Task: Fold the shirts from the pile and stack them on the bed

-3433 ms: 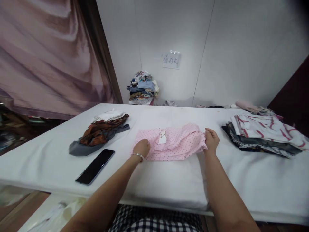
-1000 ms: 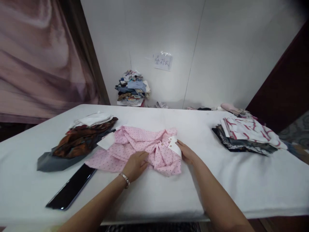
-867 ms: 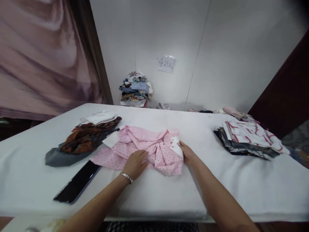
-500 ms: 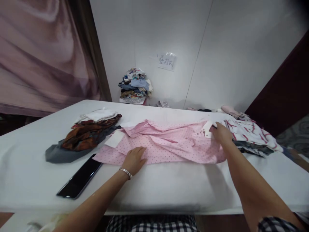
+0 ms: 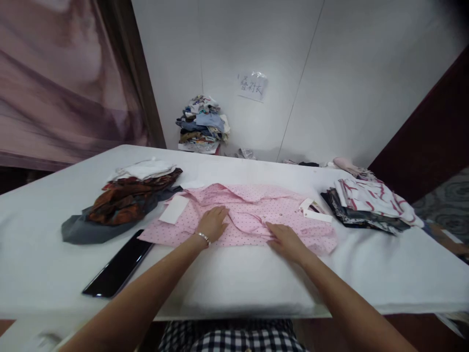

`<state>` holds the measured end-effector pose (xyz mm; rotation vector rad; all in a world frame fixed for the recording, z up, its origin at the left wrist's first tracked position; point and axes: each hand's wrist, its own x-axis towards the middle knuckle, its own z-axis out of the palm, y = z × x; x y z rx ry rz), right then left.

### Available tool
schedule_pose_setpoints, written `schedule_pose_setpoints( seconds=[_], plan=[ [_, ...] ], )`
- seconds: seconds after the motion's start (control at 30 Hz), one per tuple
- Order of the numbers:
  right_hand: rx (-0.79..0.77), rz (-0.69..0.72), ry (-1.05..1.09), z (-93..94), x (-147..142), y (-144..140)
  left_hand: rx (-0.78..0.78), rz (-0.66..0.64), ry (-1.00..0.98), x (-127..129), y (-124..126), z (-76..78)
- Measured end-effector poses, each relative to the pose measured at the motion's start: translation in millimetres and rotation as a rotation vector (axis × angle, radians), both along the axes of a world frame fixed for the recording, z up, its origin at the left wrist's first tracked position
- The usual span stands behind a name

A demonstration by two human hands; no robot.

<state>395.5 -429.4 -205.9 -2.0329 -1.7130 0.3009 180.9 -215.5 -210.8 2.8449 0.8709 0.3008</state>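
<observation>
A pink shirt with small dark dots (image 5: 245,235) lies sideways across the white table, folded lengthwise with loose wrinkles along its middle. Its collar end is at the right, where white tags (image 5: 317,215) stick out. On its left end rests a blank white card (image 5: 175,209). My left hand (image 5: 213,222), with a bracelet at the wrist, lies flat on the left-middle of the cloth, fingers stretched. Farther right, my right hand (image 5: 287,241) touches the shirt near its front edge, fingers extended and thumb apart. Neither hand appears to grip the fabric.
A black phone (image 5: 116,266) lies at front left. Behind it is a heap of brown, grey and white clothes (image 5: 126,200). Folded garments (image 5: 373,200) are stacked on the right. By the wall stands a tall clothes pile (image 5: 203,124) below a handwritten sign (image 5: 252,85).
My right hand has let go of the collar end and moved left to the shirt's middle. The left hand has slid slightly right and up. The collar tags now lie lower.
</observation>
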Motion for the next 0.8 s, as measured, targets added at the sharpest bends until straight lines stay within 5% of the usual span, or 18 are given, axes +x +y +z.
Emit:
schedule_pose_setpoints(
  seconds=[0.27, 0.43, 0.6, 0.8],
  plan=[
    [0.219, 0.168, 0.217, 28.2, 1, -31, 0.032, -0.165, -0.005, 19, 11, 13.5],
    [0.065, -0.022, 0.382, 21.9, -3, -70, -0.028, -0.293, -0.05, -15, -17, 32.9],
    [0.092, -0.19, 0.482, 0.2, 2, -87, -0.008, -0.506, -0.011, -60, -58, 25.7],
    [0.079, -0.171, 0.375, 3.8, -8, -81, 0.065, -0.333, 0.116, -84, -61, 19.6]
  ],
)
